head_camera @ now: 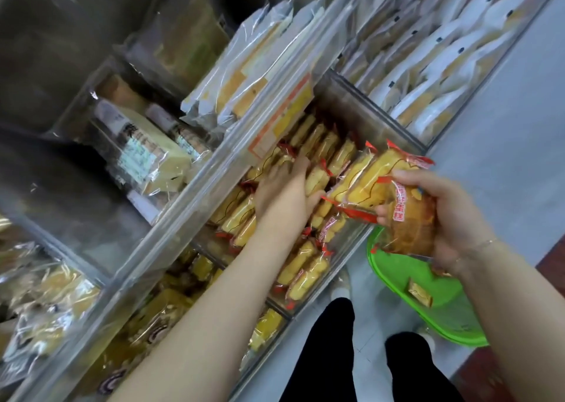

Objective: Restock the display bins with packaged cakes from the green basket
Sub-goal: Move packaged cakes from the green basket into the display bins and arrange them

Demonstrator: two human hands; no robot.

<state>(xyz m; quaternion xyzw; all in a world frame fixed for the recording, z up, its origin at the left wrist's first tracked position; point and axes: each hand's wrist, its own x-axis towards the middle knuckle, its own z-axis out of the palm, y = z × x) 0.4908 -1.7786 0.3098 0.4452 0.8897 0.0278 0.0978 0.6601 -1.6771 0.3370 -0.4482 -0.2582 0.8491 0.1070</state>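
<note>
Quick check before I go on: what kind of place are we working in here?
Most likely a shop's bakery or snack aisle: clear display bins packed with wrapped cakes, an orange shelf label, and a green basket of stock.

Both forearms are bare, no sleeves showing at all. The right hand point(452, 218) has a thin chain bracelet point(481, 245) at the wrist. Below the bracelet, the legs are in plain black trousers point(324, 355), with light-coloured shoes point(341, 288).

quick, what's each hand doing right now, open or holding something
Left hand: open, fingers pressing the cakes in the bin aside.
Right hand: gripping a bunch of packaged cakes above the green basket.
</note>
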